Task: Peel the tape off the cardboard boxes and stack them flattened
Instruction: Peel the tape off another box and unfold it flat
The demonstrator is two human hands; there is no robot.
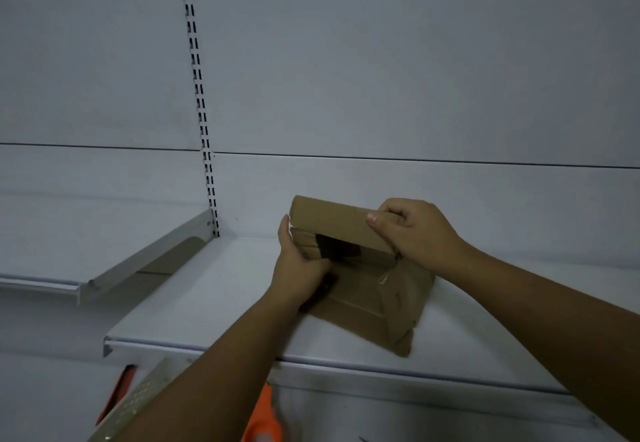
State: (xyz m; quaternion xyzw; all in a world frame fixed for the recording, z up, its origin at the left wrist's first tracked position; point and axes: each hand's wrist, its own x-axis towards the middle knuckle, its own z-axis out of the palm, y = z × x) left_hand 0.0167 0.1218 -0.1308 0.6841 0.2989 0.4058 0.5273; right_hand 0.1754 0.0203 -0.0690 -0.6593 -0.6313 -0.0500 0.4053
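Note:
A small brown cardboard box [367, 299] lies partly flattened on the white metal shelf [214, 303], its top flap [332, 225] raised and a dark opening showing under it. My left hand [299, 265] grips the box's left edge, thumb up along the side. My right hand [415, 234] holds the raised flap at its right end, fingers curled over the top edge. A thin strip of clear tape [389, 270] hangs loose just below my right hand.
The shelf backs onto a white panel wall with a slotted upright [204, 123]. A lower-set shelf [52, 268] sits to the left with flat cardboard [162, 265] under its bracket. Orange objects [263, 421] show below the shelf's front edge.

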